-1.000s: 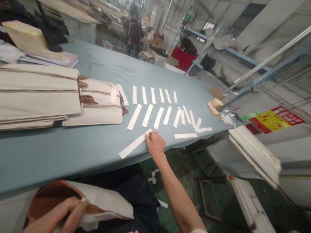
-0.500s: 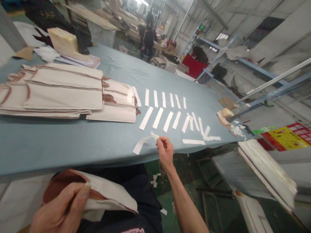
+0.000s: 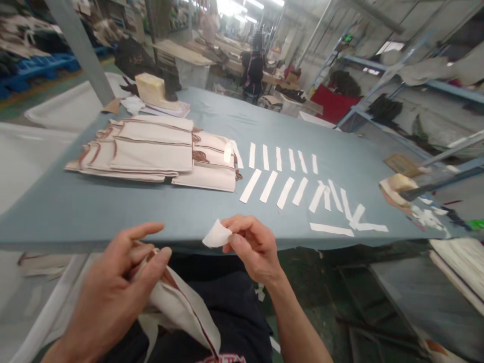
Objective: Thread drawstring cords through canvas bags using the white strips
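A cream fabric piece with brown edging [image 3: 189,307] hangs over my lap, its upper end pinched in my left hand [image 3: 117,282]. The left index finger points outward while the thumb presses on the fabric. My right hand [image 3: 253,247] is closed on one end of a white strip [image 3: 217,235], which curls up from its fingertips. The two hands are apart, close to the table's front edge. Beyond them, several white strips [image 3: 268,186] lie in two slanting rows on the blue-grey table cover [image 3: 212,206].
Stacked cream fabric pieces [image 3: 151,154] occupy the table's left side. Behind them sits a yellowish foam block [image 3: 150,88]; another foam block [image 3: 401,182] is at the right end, near white scraps [image 3: 427,217]. A person [image 3: 254,70] is in the background.
My right hand has lifted the white strip off the table and drawn it nearer. My left hand has risen with the fabric piece. The view has shifted leftward.
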`<state>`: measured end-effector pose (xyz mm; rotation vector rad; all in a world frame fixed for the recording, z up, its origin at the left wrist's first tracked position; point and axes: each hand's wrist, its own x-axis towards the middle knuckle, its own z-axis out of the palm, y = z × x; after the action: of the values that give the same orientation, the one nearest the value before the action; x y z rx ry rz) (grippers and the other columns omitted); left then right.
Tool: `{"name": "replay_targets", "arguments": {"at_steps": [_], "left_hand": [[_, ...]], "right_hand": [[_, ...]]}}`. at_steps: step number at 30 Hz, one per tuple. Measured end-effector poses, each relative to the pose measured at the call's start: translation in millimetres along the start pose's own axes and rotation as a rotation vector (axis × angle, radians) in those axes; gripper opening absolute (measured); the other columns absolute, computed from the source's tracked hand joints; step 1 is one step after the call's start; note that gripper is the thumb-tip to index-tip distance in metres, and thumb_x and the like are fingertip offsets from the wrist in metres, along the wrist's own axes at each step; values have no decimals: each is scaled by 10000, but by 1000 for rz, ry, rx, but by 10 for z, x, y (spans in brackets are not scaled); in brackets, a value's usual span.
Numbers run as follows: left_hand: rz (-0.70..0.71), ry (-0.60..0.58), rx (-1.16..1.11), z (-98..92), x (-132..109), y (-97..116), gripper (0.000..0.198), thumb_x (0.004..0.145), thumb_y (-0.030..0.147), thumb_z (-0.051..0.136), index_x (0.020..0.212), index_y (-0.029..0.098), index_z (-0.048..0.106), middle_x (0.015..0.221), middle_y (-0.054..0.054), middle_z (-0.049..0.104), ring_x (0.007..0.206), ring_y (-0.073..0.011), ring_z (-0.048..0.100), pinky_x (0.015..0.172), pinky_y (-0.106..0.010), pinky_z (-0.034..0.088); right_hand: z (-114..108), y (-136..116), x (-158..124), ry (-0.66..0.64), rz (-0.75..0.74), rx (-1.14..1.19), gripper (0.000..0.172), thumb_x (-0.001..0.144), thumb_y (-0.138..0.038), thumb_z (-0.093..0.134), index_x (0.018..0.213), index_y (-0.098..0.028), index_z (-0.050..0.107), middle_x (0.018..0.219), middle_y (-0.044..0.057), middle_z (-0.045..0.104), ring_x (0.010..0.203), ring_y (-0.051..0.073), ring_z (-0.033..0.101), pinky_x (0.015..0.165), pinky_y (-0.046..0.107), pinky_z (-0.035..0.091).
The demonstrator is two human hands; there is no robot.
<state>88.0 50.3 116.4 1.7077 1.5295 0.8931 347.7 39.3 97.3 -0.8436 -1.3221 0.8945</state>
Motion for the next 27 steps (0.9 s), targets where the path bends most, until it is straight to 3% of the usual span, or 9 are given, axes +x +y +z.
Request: {"name": "replay_targets", "arguments": {"at_steps": [4,6,8,11,13,15,18,22,27], "left_hand": [[-30,-444,-293,111,208,134,774,1018,593,630,1653,159,549,603,79,670,535,-194,651,562,-251,456],[-31,-675,-386,179,328,133,758,957,565,674,1590,155,593,612,80,647,512,-186,614,506,-239,392],[13,-781,-413,234,408,141,560,919,507,707,1375,182,720,639,75,623,538,-168,595,504,-224,381],[128,-727,-385,282,405,205,247,928,435,689,985,211,775,651,60,621,577,-148,588,530,-206,414],[177,-628,-347,302,325,269,285,971,445,663,818,217,741,603,52,629,534,-140,576,498,-205,401],[253,-474,-275,328,218,321,338,1020,423,638,774,222,753,560,51,645,477,-133,577,468,-208,384],[506,-197,-74,394,85,326,294,1062,292,602,924,242,856,643,38,781,507,-141,699,531,-213,468],[703,-26,232,474,28,206,322,1089,223,568,978,236,870,796,-35,886,607,-202,810,584,-251,555],[457,-162,39,361,-51,74,309,1091,380,636,1175,230,892,747,-4,860,561,-191,790,560,-233,568]], "right_hand": [[6,-260,78,-155,-150,-241,82,1118,-227,714,1124,-216,795,993,53,863,745,132,753,688,236,621],[-34,-359,107,-185,-165,-320,93,1100,-184,706,1112,-213,793,917,19,837,698,119,725,667,218,605],[-85,-417,115,-154,-180,-403,107,1074,-153,706,1084,-216,792,874,-3,821,671,110,707,648,209,586],[-129,-421,84,4,-180,-478,114,1027,-148,711,1050,-225,793,860,-3,825,665,117,708,640,222,580],[-93,-378,49,143,-114,-451,86,1010,-176,726,1030,-234,785,848,3,835,664,126,720,640,235,589],[9,-310,23,282,15,-333,29,1023,-234,741,996,-242,748,826,7,841,652,134,731,613,233,589],[236,-187,27,419,224,-9,215,1039,-411,794,1002,-245,663,919,44,873,733,166,800,529,204,567],[452,-87,95,358,401,408,478,931,-600,910,1043,-239,617,942,39,831,755,174,791,466,171,529],[420,-79,113,62,597,827,543,889,-538,933,820,-244,481,688,-103,441,518,55,261,395,108,299]]}}
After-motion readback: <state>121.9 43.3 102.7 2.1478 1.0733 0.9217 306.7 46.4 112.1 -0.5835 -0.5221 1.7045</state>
